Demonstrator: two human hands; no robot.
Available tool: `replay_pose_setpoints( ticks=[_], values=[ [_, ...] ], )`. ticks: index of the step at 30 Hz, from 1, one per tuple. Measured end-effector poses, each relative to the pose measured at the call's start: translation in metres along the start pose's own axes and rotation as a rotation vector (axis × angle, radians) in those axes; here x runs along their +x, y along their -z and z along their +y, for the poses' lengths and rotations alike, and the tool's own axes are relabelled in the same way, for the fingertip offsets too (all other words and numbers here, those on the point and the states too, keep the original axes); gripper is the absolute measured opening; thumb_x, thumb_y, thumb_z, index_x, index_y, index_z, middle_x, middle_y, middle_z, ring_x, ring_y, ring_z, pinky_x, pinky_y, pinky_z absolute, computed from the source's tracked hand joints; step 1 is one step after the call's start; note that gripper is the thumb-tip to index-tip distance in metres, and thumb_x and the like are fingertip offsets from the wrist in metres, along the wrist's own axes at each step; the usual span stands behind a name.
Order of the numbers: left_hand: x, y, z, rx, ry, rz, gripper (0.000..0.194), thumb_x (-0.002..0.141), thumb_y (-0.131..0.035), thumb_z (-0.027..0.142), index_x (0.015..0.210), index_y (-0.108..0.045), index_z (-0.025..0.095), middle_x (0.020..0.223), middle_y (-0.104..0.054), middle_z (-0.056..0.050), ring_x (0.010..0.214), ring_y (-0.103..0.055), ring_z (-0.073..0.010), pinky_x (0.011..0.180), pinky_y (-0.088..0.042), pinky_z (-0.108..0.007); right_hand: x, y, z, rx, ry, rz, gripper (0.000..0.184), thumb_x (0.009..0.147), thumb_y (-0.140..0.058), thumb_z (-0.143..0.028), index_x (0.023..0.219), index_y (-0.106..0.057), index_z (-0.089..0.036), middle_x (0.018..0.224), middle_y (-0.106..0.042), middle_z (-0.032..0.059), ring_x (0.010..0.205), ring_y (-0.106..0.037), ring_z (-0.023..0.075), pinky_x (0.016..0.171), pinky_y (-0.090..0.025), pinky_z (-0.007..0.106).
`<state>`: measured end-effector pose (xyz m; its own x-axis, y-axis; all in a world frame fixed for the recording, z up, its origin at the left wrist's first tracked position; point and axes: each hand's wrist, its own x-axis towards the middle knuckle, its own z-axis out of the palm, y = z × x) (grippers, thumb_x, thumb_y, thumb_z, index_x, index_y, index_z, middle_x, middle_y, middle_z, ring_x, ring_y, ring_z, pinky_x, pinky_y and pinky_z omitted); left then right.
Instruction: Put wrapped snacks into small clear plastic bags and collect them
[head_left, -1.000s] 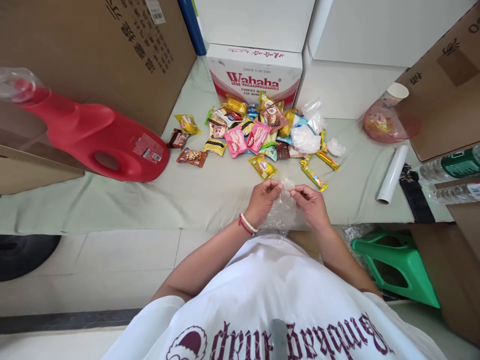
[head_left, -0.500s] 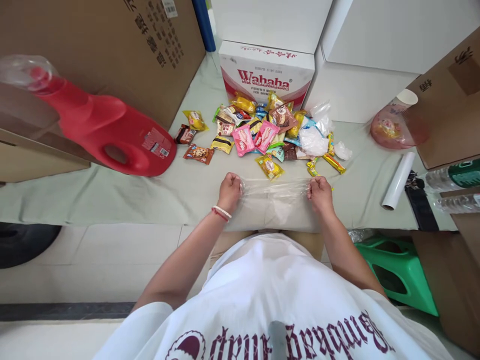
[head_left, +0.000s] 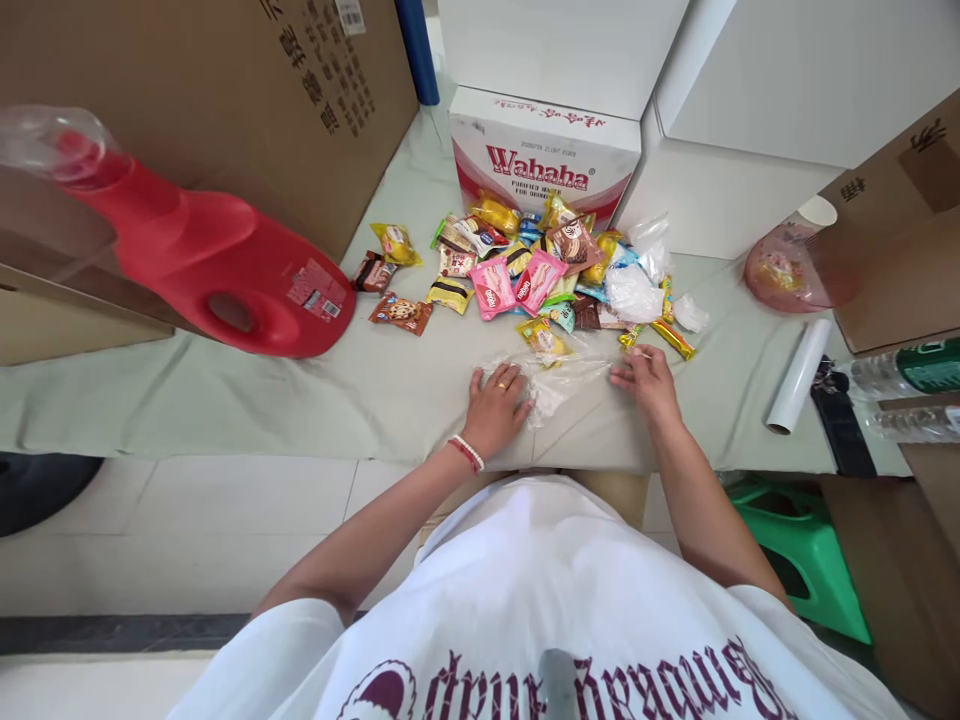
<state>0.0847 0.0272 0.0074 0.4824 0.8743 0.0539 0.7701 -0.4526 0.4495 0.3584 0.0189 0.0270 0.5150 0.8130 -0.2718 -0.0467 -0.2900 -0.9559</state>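
A clear, crumpled plastic bag [head_left: 555, 390] lies on the cloth-covered table between my hands. My left hand [head_left: 496, 410] rests palm down at the bag's left end, its fingers spread. My right hand [head_left: 651, 385] has the bag's right end pinched between thumb and fingers. Just beyond the bag sits a yellow-wrapped snack [head_left: 546, 340]. Behind it is a heap of packaged snacks, with two pink packets [head_left: 538, 281] on its front. White crumpled plastic [head_left: 634, 292] lies on the heap's right side, and a thin yellow snack stick [head_left: 673, 340] is close to my right fingertips.
A large red jug [head_left: 240, 270] stands at the left by a cardboard box [head_left: 225, 110]. The Wahaba carton [head_left: 547, 150] backs the heap. To the right are a pink see-through container [head_left: 780, 270], a white roll [head_left: 799, 378] and plastic bottles [head_left: 911, 372]. A green stool [head_left: 817, 560] is below.
The bag was stretched taut between both hands; now it is slack and bunched. My left hand has moved right and opened flat over it. My right hand stays near the bag's right end.
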Motion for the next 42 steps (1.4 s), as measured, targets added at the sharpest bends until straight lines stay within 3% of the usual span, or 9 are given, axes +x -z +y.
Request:
replay_pose_setpoints(
  ticks=[4,10,17,22,25,29,34,37,42],
  values=[
    [-0.008,-0.007,-0.002,0.027,-0.027,-0.053,0.047,0.098,-0.05,0.04,0.141,-0.055,0.022,0.159,-0.047,-0.014,0.152,-0.035,-0.0318,0.125,-0.007,-0.068,-0.033,-0.014,0.006,-0.106,-0.201,-0.095,0.066,0.081,-0.065,-0.072,0.125,-0.045,-0.027,0.091,-0.067,0.0027,0.076,-0.072,0.02,0.05,-0.057,0.027],
    [-0.016,0.003,-0.015,-0.014,-0.086,-0.167,0.064,0.092,-0.059,0.043,0.151,-0.046,0.022,0.165,-0.039,-0.014,0.155,-0.031,-0.0309,0.127,-0.005,-0.064,-0.046,-0.045,0.018,-0.118,-0.11,-0.223,0.071,0.068,-0.078,-0.041,0.128,-0.046,-0.023,0.075,-0.061,-0.006,0.062,-0.06,0.0136,0.054,-0.053,0.025],
    [-0.013,0.039,-0.064,-0.19,-0.272,-0.447,0.078,0.077,-0.062,0.013,0.152,-0.047,0.029,0.167,-0.036,-0.008,0.157,-0.028,-0.0276,0.128,-0.013,-0.061,-0.019,0.049,-0.024,-0.143,-0.29,-0.492,0.062,0.065,-0.086,-0.038,0.118,-0.059,-0.022,0.079,-0.06,-0.004,0.06,-0.055,0.0096,0.049,-0.043,0.02],
    [-0.019,0.048,-0.065,-0.33,-0.323,-0.425,0.051,0.068,-0.048,0.001,0.1,-0.076,0.029,0.156,-0.053,0.003,0.157,-0.03,-0.0234,0.128,-0.015,-0.059,0.004,0.084,-0.042,-0.65,-0.222,-0.635,0.043,0.067,-0.078,-0.037,0.105,-0.067,-0.02,0.078,-0.066,0.0006,0.065,-0.06,0.0156,0.058,-0.047,0.026],
    [-0.022,0.036,-0.051,-0.409,-0.185,-0.295,0.024,0.082,-0.05,0.012,0.071,-0.068,0.024,0.136,-0.07,-0.001,0.147,-0.046,-0.0242,0.128,-0.018,-0.059,0.033,0.066,-0.064,-0.963,0.055,-0.446,0.027,0.077,-0.068,-0.041,0.093,-0.071,-0.02,0.081,-0.071,0.0048,0.072,-0.063,0.02,0.066,-0.048,0.031],
    [-0.025,0.014,-0.02,-0.299,0.057,-0.034,0.038,0.094,-0.055,0.032,0.057,-0.057,0.022,0.107,-0.078,-0.005,0.131,-0.059,-0.0283,0.123,-0.025,-0.062,0.083,-0.004,-0.091,-0.976,0.29,-0.118,0.034,0.091,-0.054,-0.046,0.098,-0.071,-0.018,0.089,-0.073,0.0088,0.077,-0.066,0.0231,0.074,-0.05,0.035],
    [-0.029,0.006,-0.001,-0.113,0.034,-0.052,0.015,0.086,-0.064,0.029,0.096,-0.069,0.02,0.138,-0.063,-0.016,0.143,-0.048,-0.0341,0.124,-0.015,-0.069,0.139,-0.086,-0.089,-0.927,0.295,-0.005,0.04,0.08,-0.069,-0.033,0.114,-0.066,-0.014,0.092,-0.073,0.0093,0.085,-0.066,0.0262,0.081,-0.051,0.038],
    [-0.034,0.011,-0.008,-0.061,-0.016,-0.141,0.05,0.086,-0.063,0.034,0.135,-0.06,0.021,0.16,-0.044,-0.017,0.151,-0.038,-0.0347,0.125,-0.007,-0.07,0.15,-0.081,-0.086,-0.821,0.327,0.071,0.03,0.081,-0.063,-0.028,0.107,-0.065,-0.015,0.09,-0.07,0.0077,0.082,-0.064,0.0238,0.08,-0.052,0.037],
    [-0.036,0.017,-0.015,-0.012,-0.074,-0.266,0.076,0.087,-0.061,0.04,0.157,-0.039,0.022,0.171,-0.022,-0.015,0.157,-0.024,-0.0364,0.124,0.001,-0.072,0.088,-0.006,-0.096,-0.57,0.552,0.141,0.027,0.087,-0.061,-0.039,0.107,-0.063,-0.021,0.098,-0.065,0.0071,0.085,-0.064,0.0216,0.073,-0.053,0.036]
  ],
)
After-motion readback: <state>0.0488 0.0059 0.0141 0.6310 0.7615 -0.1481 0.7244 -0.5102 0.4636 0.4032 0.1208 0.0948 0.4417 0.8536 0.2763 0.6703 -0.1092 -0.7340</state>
